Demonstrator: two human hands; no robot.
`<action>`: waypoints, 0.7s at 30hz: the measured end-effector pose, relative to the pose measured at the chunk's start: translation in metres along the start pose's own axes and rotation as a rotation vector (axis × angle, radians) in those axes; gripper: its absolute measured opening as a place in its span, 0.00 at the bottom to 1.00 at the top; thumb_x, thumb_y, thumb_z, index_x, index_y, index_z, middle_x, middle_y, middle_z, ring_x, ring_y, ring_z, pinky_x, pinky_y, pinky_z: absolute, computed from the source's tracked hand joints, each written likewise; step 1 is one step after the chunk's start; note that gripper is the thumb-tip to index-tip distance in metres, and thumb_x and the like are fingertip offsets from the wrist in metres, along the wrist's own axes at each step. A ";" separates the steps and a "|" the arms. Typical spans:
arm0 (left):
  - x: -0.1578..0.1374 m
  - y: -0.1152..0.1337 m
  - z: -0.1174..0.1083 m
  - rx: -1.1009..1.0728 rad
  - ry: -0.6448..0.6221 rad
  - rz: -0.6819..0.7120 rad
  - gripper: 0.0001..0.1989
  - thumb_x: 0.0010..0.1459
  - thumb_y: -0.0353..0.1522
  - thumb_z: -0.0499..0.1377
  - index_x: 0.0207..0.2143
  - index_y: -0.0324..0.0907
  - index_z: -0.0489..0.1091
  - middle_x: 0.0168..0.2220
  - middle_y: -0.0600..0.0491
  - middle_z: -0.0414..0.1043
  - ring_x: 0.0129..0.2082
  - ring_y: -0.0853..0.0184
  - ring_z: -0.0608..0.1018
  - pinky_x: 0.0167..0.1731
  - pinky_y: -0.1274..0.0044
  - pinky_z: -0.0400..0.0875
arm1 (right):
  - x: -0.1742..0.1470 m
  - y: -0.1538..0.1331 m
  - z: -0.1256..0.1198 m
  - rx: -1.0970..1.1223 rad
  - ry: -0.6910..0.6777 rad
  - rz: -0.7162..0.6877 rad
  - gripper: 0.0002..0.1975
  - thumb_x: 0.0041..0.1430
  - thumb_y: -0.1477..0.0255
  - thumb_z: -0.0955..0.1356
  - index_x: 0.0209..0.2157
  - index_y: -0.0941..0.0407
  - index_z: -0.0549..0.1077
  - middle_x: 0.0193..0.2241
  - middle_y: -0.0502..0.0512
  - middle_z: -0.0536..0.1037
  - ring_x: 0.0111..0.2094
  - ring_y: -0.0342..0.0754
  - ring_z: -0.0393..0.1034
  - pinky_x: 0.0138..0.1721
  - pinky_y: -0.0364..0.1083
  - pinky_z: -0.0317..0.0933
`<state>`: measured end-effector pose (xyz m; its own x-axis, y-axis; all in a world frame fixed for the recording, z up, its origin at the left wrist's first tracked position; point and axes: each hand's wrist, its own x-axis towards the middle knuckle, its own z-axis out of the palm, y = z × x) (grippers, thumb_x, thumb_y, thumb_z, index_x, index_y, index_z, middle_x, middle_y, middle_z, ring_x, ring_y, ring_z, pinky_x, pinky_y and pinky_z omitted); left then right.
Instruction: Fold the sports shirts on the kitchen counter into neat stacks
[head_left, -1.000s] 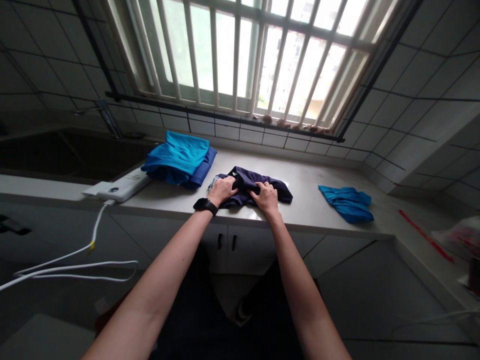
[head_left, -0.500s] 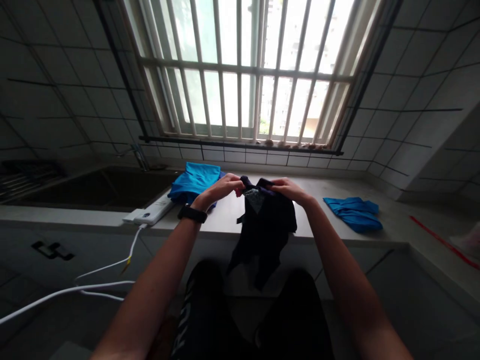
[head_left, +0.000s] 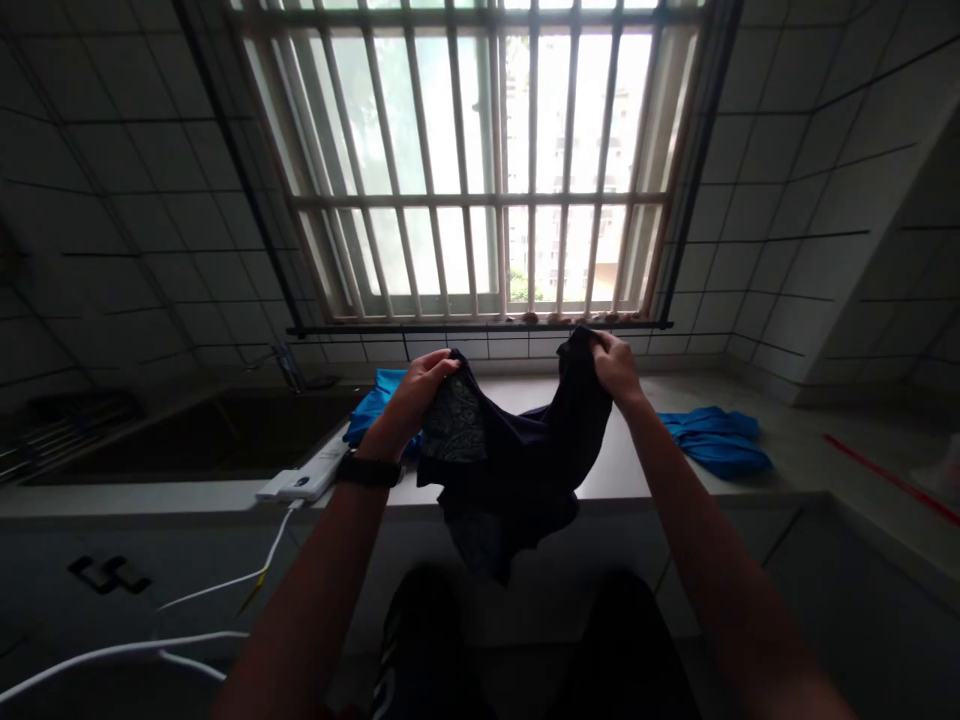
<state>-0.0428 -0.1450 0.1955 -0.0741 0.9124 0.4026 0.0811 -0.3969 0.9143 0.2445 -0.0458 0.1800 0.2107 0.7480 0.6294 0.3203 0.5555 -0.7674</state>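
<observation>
A dark garment (head_left: 517,470) with a patterned grey patch on its left side hangs between my two hands, above the front edge of the counter. My left hand (head_left: 424,390) is closed on its upper left corner. At the upper right, my right hand (head_left: 615,365) grips the other side. The cloth sags in the middle and its lower part drapes in front of the counter edge; its exact kind is hard to make out. Behind my left hand lies a folded blue cloth (head_left: 369,410), partly hidden. Another blue cloth (head_left: 716,440) rests to the right of my right forearm.
On the white counter (head_left: 495,385), a white power strip (head_left: 319,475) with a cable (head_left: 274,555) hanging down sits near the front edge. A dark sink (head_left: 202,430) is at the left. A red strip (head_left: 889,475) lies at the right, and a barred window (head_left: 465,200) is ahead.
My hands have moved apart, stretching the garment's upper edge wide, and my right hand is higher. More of the patterned patch shows. The view has tilted up a little.
</observation>
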 end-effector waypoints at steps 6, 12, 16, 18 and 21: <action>-0.009 0.027 0.038 0.201 -0.030 0.201 0.16 0.53 0.38 0.63 0.23 0.43 0.58 0.22 0.60 0.55 0.23 0.74 0.62 0.23 0.81 0.60 | -0.051 -0.043 0.023 0.264 -1.126 -0.184 0.28 0.54 0.57 0.77 0.53 0.55 0.78 0.46 0.55 0.82 0.48 0.51 0.75 0.50 0.49 0.72; 0.001 0.022 0.029 0.235 0.144 0.215 0.18 0.48 0.37 0.69 0.36 0.44 0.63 0.32 0.58 0.66 0.33 0.69 0.73 0.34 0.78 0.70 | -0.063 -0.052 0.026 0.286 -1.100 -0.065 0.18 0.48 0.59 0.80 0.35 0.57 0.80 0.31 0.49 0.80 0.34 0.47 0.73 0.36 0.45 0.70; 0.000 0.017 0.016 0.047 -0.061 0.074 0.34 0.43 0.41 0.74 0.49 0.45 0.65 0.41 0.51 0.73 0.40 0.63 0.79 0.41 0.70 0.75 | -0.057 -0.064 0.023 0.579 -0.444 -0.027 0.17 0.52 0.58 0.76 0.38 0.54 0.78 0.33 0.49 0.79 0.37 0.48 0.74 0.40 0.46 0.71; -0.006 0.016 0.018 0.026 -0.263 0.030 0.37 0.38 0.38 0.76 0.51 0.45 0.68 0.44 0.48 0.76 0.45 0.58 0.80 0.45 0.67 0.76 | -0.058 -0.069 0.019 0.633 -0.464 0.063 0.18 0.53 0.57 0.75 0.40 0.53 0.78 0.35 0.51 0.80 0.38 0.50 0.75 0.40 0.48 0.73; -0.018 0.014 0.030 0.099 -0.526 -0.003 0.30 0.31 0.33 0.77 0.41 0.44 0.76 0.40 0.49 0.79 0.45 0.53 0.81 0.44 0.68 0.77 | -0.063 -0.073 0.013 0.568 -0.639 0.138 0.18 0.53 0.55 0.74 0.39 0.53 0.76 0.35 0.53 0.81 0.39 0.53 0.77 0.40 0.51 0.75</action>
<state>-0.0109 -0.1644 0.1997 0.4312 0.8508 0.3002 0.1768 -0.4060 0.8966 0.1961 -0.1286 0.1949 -0.4005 0.7882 0.4672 -0.2154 0.4146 -0.8841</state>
